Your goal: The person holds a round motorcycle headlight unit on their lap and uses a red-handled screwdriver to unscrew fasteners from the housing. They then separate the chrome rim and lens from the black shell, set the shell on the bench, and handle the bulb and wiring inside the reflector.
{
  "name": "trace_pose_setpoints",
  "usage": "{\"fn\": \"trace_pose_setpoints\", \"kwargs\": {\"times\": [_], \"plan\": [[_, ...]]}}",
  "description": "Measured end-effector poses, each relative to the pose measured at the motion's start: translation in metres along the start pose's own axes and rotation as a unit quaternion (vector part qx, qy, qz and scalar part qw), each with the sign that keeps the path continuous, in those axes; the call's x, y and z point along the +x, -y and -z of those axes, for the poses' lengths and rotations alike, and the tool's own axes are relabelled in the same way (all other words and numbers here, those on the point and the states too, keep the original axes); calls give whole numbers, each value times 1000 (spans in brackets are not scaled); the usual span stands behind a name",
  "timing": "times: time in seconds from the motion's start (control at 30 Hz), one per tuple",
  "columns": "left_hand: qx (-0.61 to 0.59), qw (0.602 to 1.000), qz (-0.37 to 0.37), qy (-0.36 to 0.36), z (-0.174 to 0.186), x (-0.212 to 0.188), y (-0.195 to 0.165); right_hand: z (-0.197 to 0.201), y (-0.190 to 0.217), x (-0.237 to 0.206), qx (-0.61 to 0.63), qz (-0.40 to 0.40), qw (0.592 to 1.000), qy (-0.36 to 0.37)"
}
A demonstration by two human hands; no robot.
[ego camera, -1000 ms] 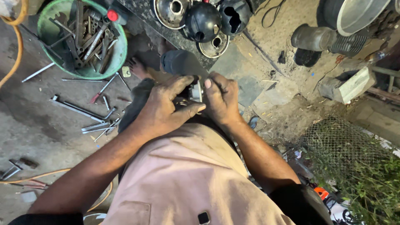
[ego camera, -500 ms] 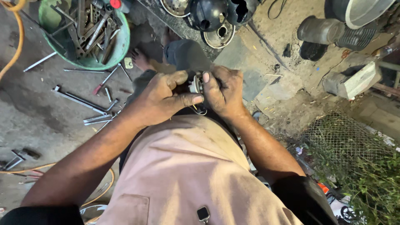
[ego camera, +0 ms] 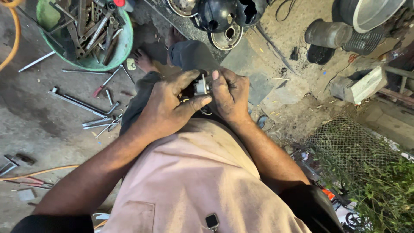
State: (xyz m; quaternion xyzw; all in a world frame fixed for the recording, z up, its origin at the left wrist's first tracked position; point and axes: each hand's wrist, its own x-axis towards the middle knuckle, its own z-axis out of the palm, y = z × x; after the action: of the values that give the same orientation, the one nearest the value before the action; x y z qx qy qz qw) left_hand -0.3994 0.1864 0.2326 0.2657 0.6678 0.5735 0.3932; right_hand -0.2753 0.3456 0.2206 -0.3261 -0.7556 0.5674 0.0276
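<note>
Here, nearest me, my left hand [ego camera: 166,110] and right hand [ego camera: 230,95] close their fingers [ego camera: 199,102] on a small grey metal part [ego camera: 201,87] above my knees. It looks light, rigid, maybe greasy; I'd pinch its edges. Since half a second ago the green tool basin [ego camera: 125,47] sits nearer the frame's top.

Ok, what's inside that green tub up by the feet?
The green tub holds a heap of metal hand tools, mostly wrenches and rods. Whatever lies beneath the heap, and the tub's bottom, is covered.
</note>
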Motion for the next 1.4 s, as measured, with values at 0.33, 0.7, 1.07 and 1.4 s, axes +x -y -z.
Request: {"fn": "trace_pose_setpoints", "kwargs": {"times": [0.33,0.7,1.07,1.4], "plan": [[97,988,-111,-42,-1,-7,-13,1,-10,-4,78,-57,995,3],[-3,1000,-25,2,6,-10,-3,-3,10,2,-44,55,998,8],[38,997,-62,-32,9,-9,-1,-7,19,9,-34,45,998,17],[12,999,-29,-43,10,-18,-15,-4,3,-3,-33,5,999,29]]}}
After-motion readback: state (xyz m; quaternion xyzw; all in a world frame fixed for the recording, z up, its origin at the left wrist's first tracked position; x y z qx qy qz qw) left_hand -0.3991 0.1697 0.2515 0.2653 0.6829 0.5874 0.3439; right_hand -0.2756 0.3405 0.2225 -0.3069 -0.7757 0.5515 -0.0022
